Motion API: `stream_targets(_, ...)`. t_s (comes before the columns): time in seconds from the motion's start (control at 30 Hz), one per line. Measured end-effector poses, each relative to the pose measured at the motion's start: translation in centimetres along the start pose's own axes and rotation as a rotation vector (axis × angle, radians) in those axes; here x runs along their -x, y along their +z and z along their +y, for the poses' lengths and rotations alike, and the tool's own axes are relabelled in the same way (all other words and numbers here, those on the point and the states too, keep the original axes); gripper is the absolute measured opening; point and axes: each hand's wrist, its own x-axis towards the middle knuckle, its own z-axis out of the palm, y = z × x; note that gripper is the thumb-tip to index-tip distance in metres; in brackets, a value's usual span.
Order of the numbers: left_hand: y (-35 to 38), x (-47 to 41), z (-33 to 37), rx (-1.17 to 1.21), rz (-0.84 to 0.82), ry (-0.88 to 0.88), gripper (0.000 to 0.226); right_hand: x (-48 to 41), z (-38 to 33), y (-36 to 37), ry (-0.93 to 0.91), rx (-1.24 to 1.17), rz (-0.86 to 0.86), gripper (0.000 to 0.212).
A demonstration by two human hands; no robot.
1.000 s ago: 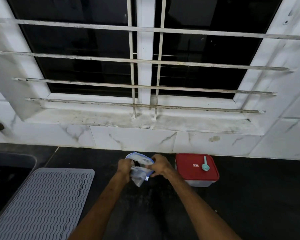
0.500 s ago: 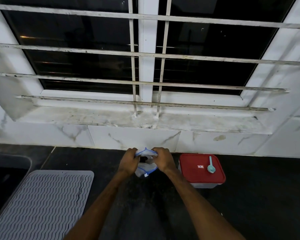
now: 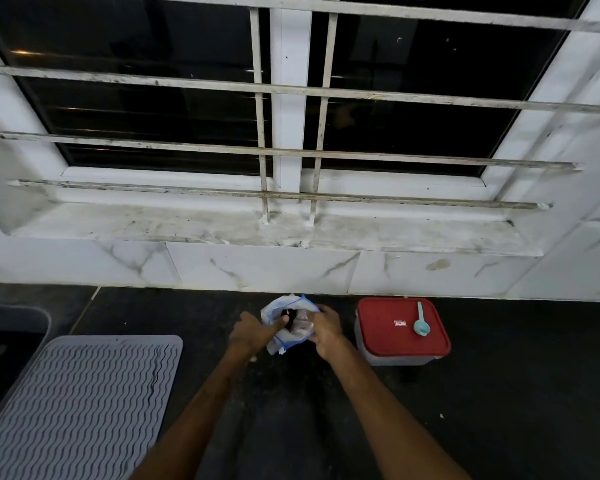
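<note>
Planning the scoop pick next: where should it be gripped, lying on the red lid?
Pinch the scoop by its thin handle, coming from above, across its width. It lies flat on the red lid, handle toward the wall, round bowl on the near side. The bowl probably offers a poorer pinch.

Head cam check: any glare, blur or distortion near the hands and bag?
Head view: wide-angle lens bows the white window bars; faint light streaks reflect in the dark window glass; black countertop is dim; the clear blue-edged plastic bag gripped by the left hand and right hand is slightly soft, contents unreadable.
</note>
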Motion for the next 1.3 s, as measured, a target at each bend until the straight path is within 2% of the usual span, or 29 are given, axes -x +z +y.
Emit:
stream_targets(0.07, 0.4, 0.2, 0.3, -0.043, -0.059, -0.056, 0.068, -0.1, 0.9, 0.4, 0.049, -0.168, 0.031, 0.012)
stream_targets(0.13, 0.5, -0.1, 0.4, -0.044, -0.031, -0.053, 0.051, 0.0, 1.6, 0.9, 0.095, -0.241, 0.027, 0.008)
stream_targets(0.2, -0.2, -0.6, 0.7, -0.211, 0.096, 0.020, 0.041, 0.2, 2.4, 1.3, 0.136, -0.160, -0.008, 0.013)
stream_targets(0.23, -0.5, -0.8, 0.7, -0.297, 0.149, 0.062, 0.039, 0.1, 2.8, 1.4, 0.133, -0.035, -0.042, 0.021)
stream_targets(0.33, -1.0, -1.2, 0.9, -0.408, 0.171, 0.124, 0.043, 0.5, 2.5, 0.9, 0.048, 0.373, -0.146, 0.050)
stream_targets(0.4, -1.0, -1.0, 1.2, -0.436, 0.113, 0.112, 0.052, 1.3, 1.0, -0.2, -0.055, 0.524, -0.179, 0.060)
stream_targets(0.47, -0.7, -0.7, 1.6, -0.469, 0.059, 0.118, 0.069, 2.2, -1.3, -1.8, -0.197, 0.660, -0.152, 0.059)
stream_targets(0.57, 0.4, 0.3, 2.5, -0.612, 0.073, 0.219, 0.084, 2.8, -4.6, -5.2, -0.487, 0.756, -0.006, 0.029)
stream_targets(0.63, 1.1, 1.6, 3.5, -0.584, 0.173, 0.308, 0.081, 2.7, -6.1, -7.9, -0.632, 0.810, 0.118, 0.013)
stream_targets(0.73, 2.8, 3.7, 5.6, -0.489, 0.303, 0.482, 0.067, 1.9, -7.1, -12.9, -0.707, 0.936, 0.313, 0.015)
stream_targets(0.83, 5.3, 4.7, 7.1, -0.373, 0.169, 0.459, 0.052, 0.8, -6.2, -16.8, -0.613, 1.130, 0.413, 0.035)
stream_targets(0.93, 8.9, 4.9, 7.2, -0.297, -0.024, 0.341, 0.044, 0.1, -4.3, -18.8, -0.507, 1.234, 0.383, 0.057)
stream_targets(1.07, 14.4, 3.7, 5.3, -0.195, -0.213, 0.245, 0.050, 0.2, -3.3, -19.5, -0.530, 1.325, 0.355, 0.058)
stream_targets(1.13, 16.6, 3.1, 4.0, -0.150, -0.254, 0.228, 0.053, 0.4, -3.3, -19.7, -0.538, 1.279, 0.372, 0.056)
stream_targets(1.23, 17.6, 4.6, 4.3, -0.061, -0.188, 0.190, 0.042, -0.5, -3.4, -20.7, -0.537, 1.092, 0.352, 0.048)
stream_targets(1.3, 17.5, 5.1, 4.7, -0.009, -0.165, 0.181, 0.045, -1.2, -3.7, -21.3, -0.540, 0.951, 0.329, 0.041)
